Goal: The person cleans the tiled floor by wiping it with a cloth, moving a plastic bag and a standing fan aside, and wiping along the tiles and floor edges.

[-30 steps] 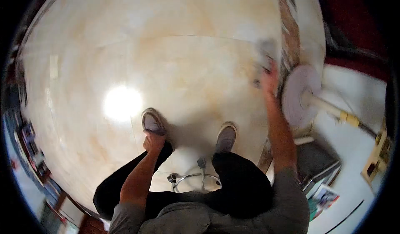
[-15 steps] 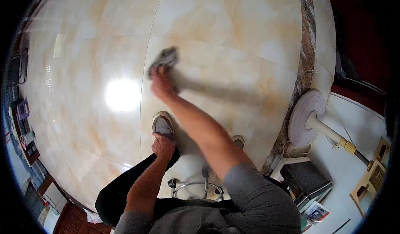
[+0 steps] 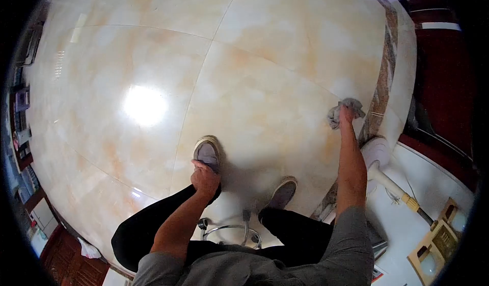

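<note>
A crumpled grey cloth [image 3: 334, 117] is bunched under my right hand [image 3: 347, 115], which grips it against the glossy tiled floor [image 3: 254, 112] near a brown marbled strip. My left hand [image 3: 205, 178] rests at the top of my left shoe [image 3: 207, 152], its fingers closed; whether they pinch anything small there is hidden. My right shoe [image 3: 283, 192] stands on the tiles further right.
A white round pedestal base with a pole [image 3: 389, 184] stands right of my right forearm. The chrome ring of a wheeled stool [image 3: 232, 229] shows between my legs. Dark red furniture [image 3: 443, 82] is at right, shelves [image 3: 23, 128] at far left.
My right hand and the cloth have swept from the right to the middle and back to the right side. My left hand stays by the left shoe. The view has shifted slightly.
</note>
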Motion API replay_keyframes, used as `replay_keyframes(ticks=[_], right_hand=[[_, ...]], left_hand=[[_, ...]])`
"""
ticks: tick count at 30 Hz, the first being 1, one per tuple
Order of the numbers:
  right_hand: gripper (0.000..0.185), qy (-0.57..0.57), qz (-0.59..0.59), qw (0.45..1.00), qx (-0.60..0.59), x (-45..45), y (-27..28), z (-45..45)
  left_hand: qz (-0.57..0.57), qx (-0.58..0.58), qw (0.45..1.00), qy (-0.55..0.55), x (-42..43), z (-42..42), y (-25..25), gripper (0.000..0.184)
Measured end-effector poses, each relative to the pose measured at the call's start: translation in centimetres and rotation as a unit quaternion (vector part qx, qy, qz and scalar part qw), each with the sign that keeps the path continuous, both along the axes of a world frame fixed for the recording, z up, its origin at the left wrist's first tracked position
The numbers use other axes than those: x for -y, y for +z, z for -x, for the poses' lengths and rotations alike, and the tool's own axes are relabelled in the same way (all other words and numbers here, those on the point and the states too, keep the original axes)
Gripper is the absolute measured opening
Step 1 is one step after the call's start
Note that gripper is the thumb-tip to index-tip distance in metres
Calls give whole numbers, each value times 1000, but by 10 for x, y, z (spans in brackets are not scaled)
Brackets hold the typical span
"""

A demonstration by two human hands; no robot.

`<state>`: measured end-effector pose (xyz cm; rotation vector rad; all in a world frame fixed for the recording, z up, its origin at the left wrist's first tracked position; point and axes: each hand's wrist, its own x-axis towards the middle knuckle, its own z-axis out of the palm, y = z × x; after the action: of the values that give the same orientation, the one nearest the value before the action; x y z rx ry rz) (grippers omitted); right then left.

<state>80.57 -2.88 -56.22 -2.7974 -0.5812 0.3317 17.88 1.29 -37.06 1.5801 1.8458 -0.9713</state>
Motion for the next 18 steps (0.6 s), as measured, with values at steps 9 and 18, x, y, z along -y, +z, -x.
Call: replay_keyframes(ticks=[9, 18], right_hand=[[30, 429, 20, 899, 90, -294, 82, 472], [60, 174, -475, 795, -334, -227, 117, 358]], left_hand=[[6, 13, 1000, 2, 1, 2, -2, 106], [-4, 20, 999, 29, -6, -2, 11, 108]])
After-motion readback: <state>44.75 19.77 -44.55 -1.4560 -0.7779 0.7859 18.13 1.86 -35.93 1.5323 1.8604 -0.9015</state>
